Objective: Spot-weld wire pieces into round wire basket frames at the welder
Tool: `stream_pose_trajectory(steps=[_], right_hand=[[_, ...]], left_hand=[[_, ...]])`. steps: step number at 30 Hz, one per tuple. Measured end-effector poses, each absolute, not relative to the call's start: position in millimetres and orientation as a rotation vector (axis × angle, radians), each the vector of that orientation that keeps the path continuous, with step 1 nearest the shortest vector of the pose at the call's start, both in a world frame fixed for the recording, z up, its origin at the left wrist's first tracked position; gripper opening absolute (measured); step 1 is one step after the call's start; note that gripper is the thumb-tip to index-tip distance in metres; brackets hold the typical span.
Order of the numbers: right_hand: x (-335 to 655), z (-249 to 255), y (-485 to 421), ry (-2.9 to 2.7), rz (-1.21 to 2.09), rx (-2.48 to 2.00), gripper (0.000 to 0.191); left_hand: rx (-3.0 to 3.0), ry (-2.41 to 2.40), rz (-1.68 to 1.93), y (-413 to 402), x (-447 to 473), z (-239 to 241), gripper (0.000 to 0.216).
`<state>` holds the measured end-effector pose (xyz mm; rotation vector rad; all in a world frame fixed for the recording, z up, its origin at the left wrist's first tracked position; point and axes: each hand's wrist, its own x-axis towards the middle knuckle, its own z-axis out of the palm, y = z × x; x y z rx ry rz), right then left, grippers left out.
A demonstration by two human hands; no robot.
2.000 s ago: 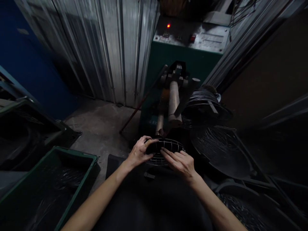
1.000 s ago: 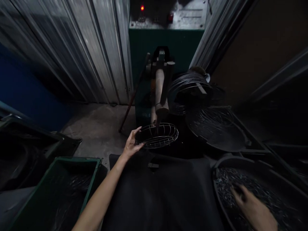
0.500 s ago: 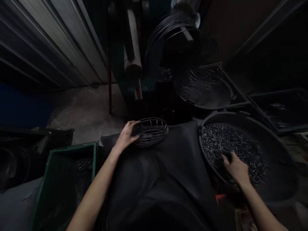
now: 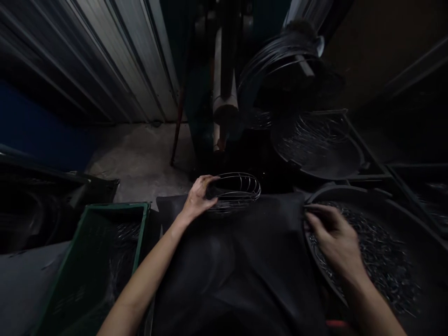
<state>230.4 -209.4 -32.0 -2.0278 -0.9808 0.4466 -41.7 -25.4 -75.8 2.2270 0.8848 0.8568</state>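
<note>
A round wire cage (image 4: 235,191) rests at the far edge of the black cloth (image 4: 241,261) over my lap. My left hand (image 4: 200,196) grips its left rim, fingers curled round the wire. My right hand (image 4: 333,238) hovers over the near left rim of a dark round tub (image 4: 413,224) filled with small metal wire pieces (image 4: 381,256). Its fingers are pinched together and smeared by motion; what they hold I cannot make out.
The machine's roller arm (image 4: 224,88) hangs just beyond the cage. A wire spool (image 4: 280,56) and a dark pan of wire rings (image 4: 318,144) stand at the right rear. A green crate (image 4: 94,261) sits to my left, with corrugated metal wall (image 4: 115,60) behind.
My right hand has left the cage, dipped into the tub of wire pieces and now lifts back toward its left rim. My left hand stays on the cage, which came off the machine onto the cloth.
</note>
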Motion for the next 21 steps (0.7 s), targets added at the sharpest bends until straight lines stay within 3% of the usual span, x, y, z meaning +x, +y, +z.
stream_pose_trajectory(steps=[2, 4, 9, 13, 21], right_hand=[[202.2, -17.8, -175.8, -1.215, 0.761, -1.847, 0.036], [179.4, -9.9, -143.9, -1.471, 0.803, -1.696, 0.03], [162.1, -13.6, -99.3, -2.242, -0.003, -1.575, 0.035], [164.2, -16.1, -86.9, -2.487, -0.468, -1.326, 0.035], [160.8, -9.7, -67.2, -2.51, -0.599, -1.147, 0.032]], left_hand=[[2.244, 0.848, 0.84, -22.7, -36.7, -62.9, 0.052], [2.262, 0.832, 0.802, -21.6, -33.7, -51.8, 0.052], [2.297, 0.823, 0.765, -21.2, -39.3, -34.3, 0.055], [2.274, 0.817, 0.79, -18.2, -49.1, -30.5, 0.056], [2.227, 0.814, 0.917, -5.8, -56.6, -30.5, 0.057]])
